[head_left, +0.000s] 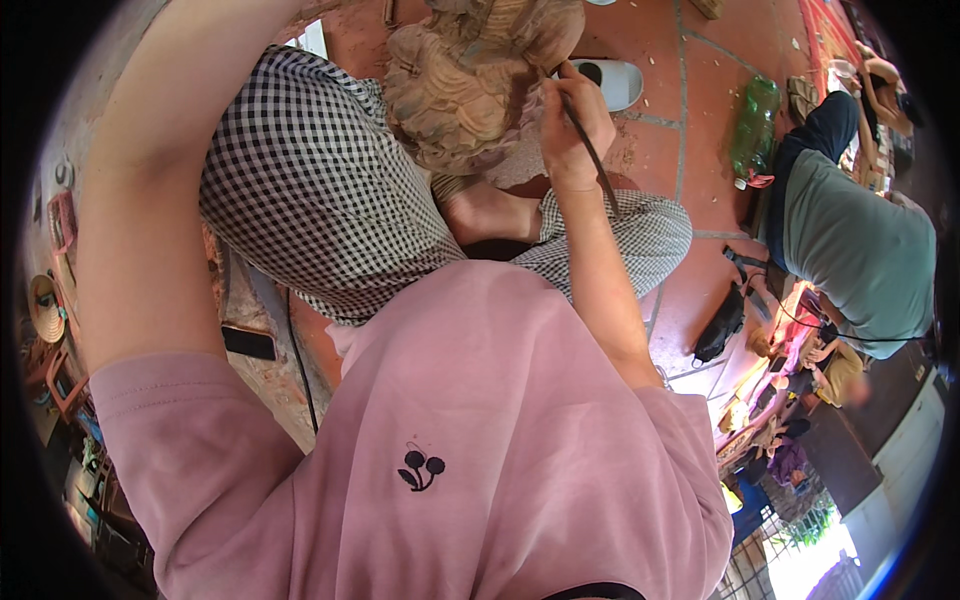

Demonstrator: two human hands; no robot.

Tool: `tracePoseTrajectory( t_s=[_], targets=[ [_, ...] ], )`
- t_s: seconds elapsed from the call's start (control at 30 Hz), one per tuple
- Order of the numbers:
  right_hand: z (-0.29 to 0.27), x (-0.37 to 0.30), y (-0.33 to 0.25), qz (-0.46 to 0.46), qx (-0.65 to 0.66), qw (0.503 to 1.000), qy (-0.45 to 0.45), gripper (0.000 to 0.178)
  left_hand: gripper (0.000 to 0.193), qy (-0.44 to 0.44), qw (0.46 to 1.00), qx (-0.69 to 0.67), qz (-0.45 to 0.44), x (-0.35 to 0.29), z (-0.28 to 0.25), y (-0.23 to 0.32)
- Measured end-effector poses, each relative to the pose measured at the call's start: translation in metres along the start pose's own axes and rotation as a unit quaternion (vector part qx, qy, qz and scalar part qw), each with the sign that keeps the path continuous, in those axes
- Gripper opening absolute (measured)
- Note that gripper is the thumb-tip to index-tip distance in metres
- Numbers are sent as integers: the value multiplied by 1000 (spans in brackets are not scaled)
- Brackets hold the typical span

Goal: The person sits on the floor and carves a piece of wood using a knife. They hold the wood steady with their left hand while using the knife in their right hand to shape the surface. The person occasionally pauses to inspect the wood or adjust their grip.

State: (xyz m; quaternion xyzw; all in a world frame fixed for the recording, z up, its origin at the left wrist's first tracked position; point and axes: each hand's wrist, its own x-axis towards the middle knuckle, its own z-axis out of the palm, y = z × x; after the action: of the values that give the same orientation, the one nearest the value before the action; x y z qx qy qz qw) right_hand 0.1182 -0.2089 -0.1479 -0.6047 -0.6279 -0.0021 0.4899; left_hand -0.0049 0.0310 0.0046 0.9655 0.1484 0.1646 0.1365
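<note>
A brown carved figure [450, 95] with deep, wavy folds stands in front of my crossed legs, and its top runs past the upper edge of the picture. Beside its right side is my right hand [578, 130], with fingers closed round a slender dark rod-like tool [590, 150]. The tool's rear end points back toward my forearm, while its tip by the carving is hard to make out. My left arm [150, 190] reaches up and forward past the left of the figure. That hand lies beyond the top edge, so its fingers are hidden.
A white rounded object [622, 85] with a dark oval rests on the red tiles behind my right hand. Farther right are a green plastic bottle [757, 125], a person in a grey-green shirt [850, 250] and a black item [718, 328]. A dark cable [300, 360] runs along my left.
</note>
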Motion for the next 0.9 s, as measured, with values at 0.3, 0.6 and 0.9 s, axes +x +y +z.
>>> tracePoseTrajectory(
  t_s=[0.3,0.6,0.9],
  targets=[
    [-4,5,3,61,24,998,0,10,63,4,1000,9,12,3,2,-1],
    [-2,-2,11,207,208,955,52,9,63,2,1000,3,5,1,-1,-1],
    [5,-19,7,218,225,949,42,16,63,9,1000,6,19,2,0,-1]
  ],
)
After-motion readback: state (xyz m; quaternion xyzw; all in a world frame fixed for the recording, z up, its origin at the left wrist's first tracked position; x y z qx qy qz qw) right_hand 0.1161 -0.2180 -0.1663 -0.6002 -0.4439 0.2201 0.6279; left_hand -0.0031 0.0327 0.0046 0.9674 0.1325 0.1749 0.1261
